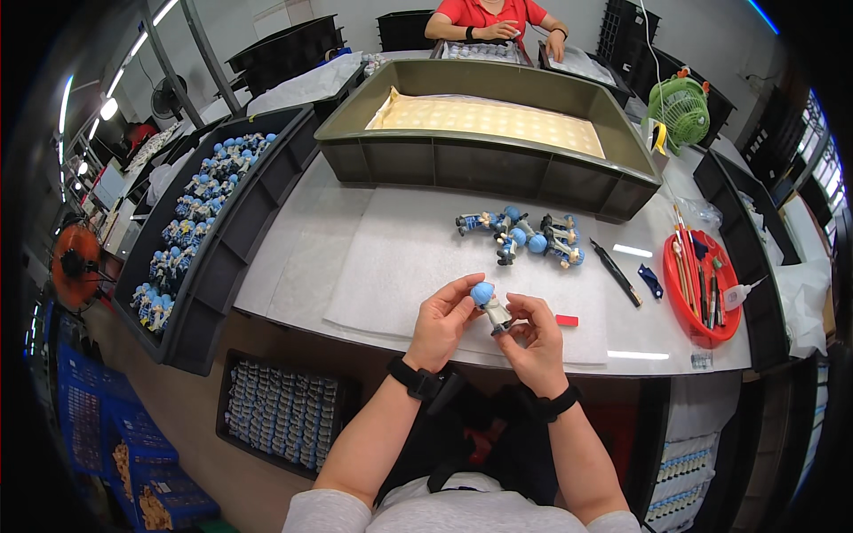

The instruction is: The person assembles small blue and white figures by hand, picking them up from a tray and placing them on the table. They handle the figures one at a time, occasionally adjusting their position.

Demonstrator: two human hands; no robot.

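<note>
Between my two hands is a small figurine (494, 311) with a round light blue head and a whitish body. My left hand (439, 325) pinches it by the head, while the fingers of my right hand (536, 339) close on its lower end. It is held above the near edge of a white foam sheet (391, 266) on the table. Farther off on the sheet lies a loose group of similar blue-headed figurines (537, 242). A small red block (566, 321) lies just right of my right hand.
A large grey-green bin (498, 169) with a yellowish sheet inside stands at the back. Left is a dark crate (240, 213) of figurines. A black pen-like tool (616, 271) and a red basket (682, 302) of brushes lie right. A person in red (489, 13) works across the table.
</note>
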